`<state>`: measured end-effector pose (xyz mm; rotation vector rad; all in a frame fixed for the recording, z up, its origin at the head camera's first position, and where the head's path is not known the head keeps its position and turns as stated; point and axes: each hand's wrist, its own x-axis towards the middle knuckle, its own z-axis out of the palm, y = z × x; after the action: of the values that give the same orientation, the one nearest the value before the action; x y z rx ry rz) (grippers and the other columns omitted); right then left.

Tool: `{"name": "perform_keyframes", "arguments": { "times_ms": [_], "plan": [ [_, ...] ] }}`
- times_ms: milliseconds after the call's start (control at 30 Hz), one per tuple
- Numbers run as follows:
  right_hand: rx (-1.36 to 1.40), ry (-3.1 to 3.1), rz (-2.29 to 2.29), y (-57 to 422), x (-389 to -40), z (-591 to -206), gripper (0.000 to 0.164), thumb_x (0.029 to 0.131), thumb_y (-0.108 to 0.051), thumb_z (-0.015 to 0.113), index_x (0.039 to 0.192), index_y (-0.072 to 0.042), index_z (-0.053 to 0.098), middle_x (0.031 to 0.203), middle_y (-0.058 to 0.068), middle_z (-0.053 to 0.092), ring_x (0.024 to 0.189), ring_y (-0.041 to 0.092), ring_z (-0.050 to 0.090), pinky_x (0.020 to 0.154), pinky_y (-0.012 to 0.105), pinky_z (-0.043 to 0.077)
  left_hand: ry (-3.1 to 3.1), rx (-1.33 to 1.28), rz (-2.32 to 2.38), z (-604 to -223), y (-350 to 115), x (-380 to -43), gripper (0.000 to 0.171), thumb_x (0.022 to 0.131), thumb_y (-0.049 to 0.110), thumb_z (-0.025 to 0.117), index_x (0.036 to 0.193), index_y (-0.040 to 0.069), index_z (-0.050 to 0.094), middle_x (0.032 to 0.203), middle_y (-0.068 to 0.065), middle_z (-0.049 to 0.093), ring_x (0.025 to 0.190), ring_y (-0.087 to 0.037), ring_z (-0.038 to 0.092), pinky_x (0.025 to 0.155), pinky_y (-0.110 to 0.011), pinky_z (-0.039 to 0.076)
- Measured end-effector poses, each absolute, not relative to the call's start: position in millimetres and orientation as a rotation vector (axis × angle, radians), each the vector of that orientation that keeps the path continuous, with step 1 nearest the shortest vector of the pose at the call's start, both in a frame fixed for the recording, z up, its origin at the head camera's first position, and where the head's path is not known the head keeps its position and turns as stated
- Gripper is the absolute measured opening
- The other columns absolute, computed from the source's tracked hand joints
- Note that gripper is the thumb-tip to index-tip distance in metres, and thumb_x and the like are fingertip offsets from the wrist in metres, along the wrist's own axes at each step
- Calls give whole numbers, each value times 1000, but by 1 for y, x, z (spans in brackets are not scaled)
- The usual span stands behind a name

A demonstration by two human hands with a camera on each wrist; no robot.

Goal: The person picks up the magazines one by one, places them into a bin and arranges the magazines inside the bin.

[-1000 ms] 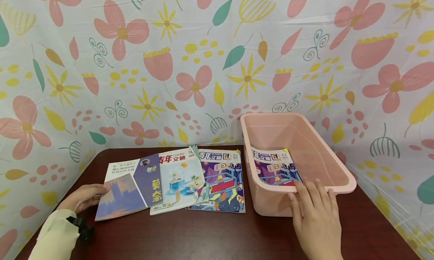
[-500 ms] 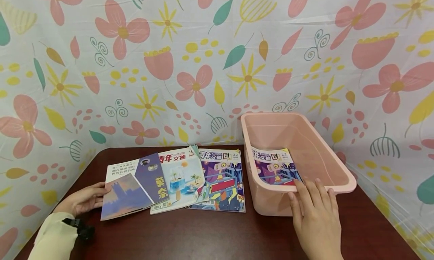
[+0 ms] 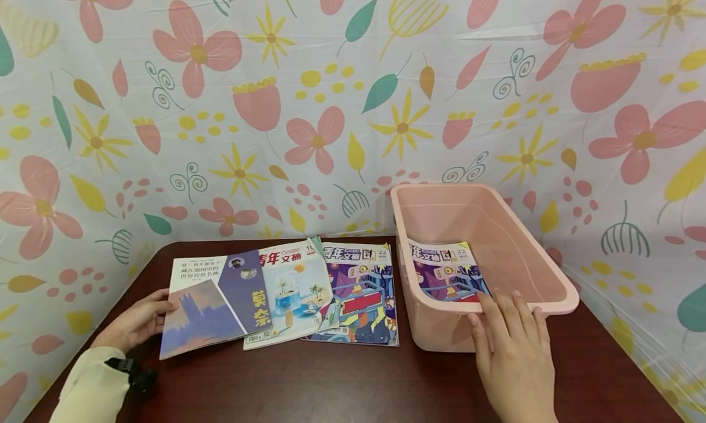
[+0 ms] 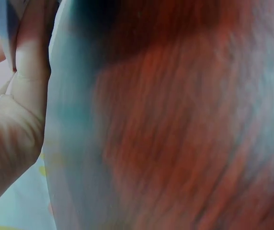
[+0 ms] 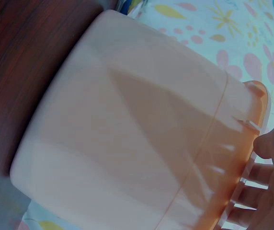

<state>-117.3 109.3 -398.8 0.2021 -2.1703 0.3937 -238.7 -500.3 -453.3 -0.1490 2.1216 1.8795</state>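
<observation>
The left hand [image 3: 135,320] is at the left of the worktop [image 3: 309,386], its grip closed to a pinch on the left edge of a thin booklet [image 3: 206,319], whose corner shows between the digits in the left wrist view. The booklet has a purple band and a painting-like picture of a hazy blue tower on its cover; it sits face up and slightly askew, its right side overlapping a magazine with an ice-pop cover [image 3: 292,300]. Whether the pinched edge is clear of the worktop I cannot tell. The ice-pop magazine in turn covers the left part of a purple magazine [image 3: 361,294], and a teal edge [image 3: 318,245] shows at its top right corner. Just beside the purple magazine, on its right, a pink bin [image 3: 444,337] stands upright, with another magazine [image 3: 447,273] of matching cover face up inside, toward the near left. The right hand [image 3: 513,343] rests on the bin's near rim, its grip loose: the fingers are spread apart and fairly straight across the edge rather than wrapped round it. A pale sleeve [image 3: 91,386] covers the left forearm, and a black device [image 3: 132,374] is strapped at that wrist. Behind everything hangs a white cloth [image 3: 331,184] printed with pink, yellow and green flowers and leaves.
</observation>
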Motion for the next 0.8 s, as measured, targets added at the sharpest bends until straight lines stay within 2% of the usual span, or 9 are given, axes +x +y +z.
{"name": "perform_keyframes", "arguments": {
  "times_ms": [100,367,467,633,800],
  "plan": [
    [204,-2166,392,109,-117,-399,60,102,-51,29,121,-2,59,121,23,56,123,46,42,113,57,17,2097,-164,1933,-450,-498,-239,55,100,7,48,144,-2,15,92,2,64,84,-18,67,74,-37,56],
    [203,-2161,393,109,-117,-399,60,102,-51,30,121,-2,59,121,23,56,123,46,43,113,56,17,2007,-155,2034,-448,-494,-239,56,100,5,48,145,3,15,92,3,65,83,-17,68,73,-36,56],
    [203,-2162,394,109,-117,-399,60,102,-51,30,121,-2,59,122,23,56,123,46,42,113,56,17,1980,-137,2062,-449,-495,-239,48,100,5,47,141,9,23,92,3,65,83,-17,68,72,-36,56],
    [201,-2160,394,109,-117,-400,60,102,-51,29,121,-2,59,121,23,56,123,46,42,113,56,17,1965,-84,2088,-450,-495,-240,32,101,4,45,126,21,37,92,3,66,82,-16,68,70,-34,56],
    [203,-2159,393,109,-117,-400,60,102,-51,29,120,-2,59,120,23,56,122,46,42,113,56,17,1945,-33,2108,-451,-495,-240,29,101,4,45,118,27,42,93,3,66,83,-16,68,71,-34,56]
  ]
}}
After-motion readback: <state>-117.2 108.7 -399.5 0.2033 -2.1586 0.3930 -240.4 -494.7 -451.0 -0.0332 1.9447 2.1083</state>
